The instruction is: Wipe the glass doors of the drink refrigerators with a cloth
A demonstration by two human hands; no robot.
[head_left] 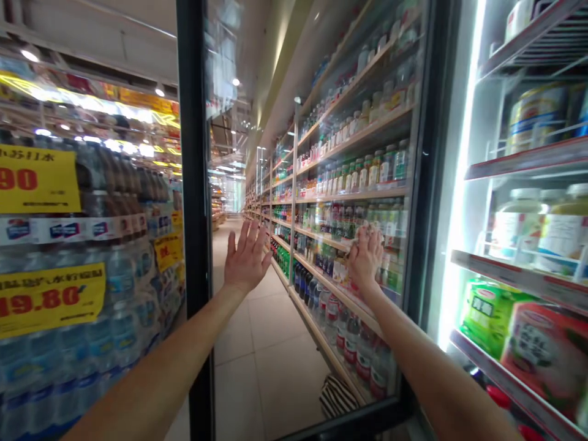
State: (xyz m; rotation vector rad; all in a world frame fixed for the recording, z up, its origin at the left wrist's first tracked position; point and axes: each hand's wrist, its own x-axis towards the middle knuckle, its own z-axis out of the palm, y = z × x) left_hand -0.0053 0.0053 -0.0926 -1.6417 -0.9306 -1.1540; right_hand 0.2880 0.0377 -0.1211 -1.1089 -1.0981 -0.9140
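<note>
I see the glass door (303, 245) straight ahead of both hands. My left hand (247, 257) is spread and unclenched at the pane; my right hand (366, 257) meets it too, but I can't tell whether it grips anything. Bottled water (122, 275) stands left of them, lit refrigerator shelves (519, 277) right.

Black-framed glass door (307, 202), swung open, upright, beside lit drinks shelves (519, 279)
</note>
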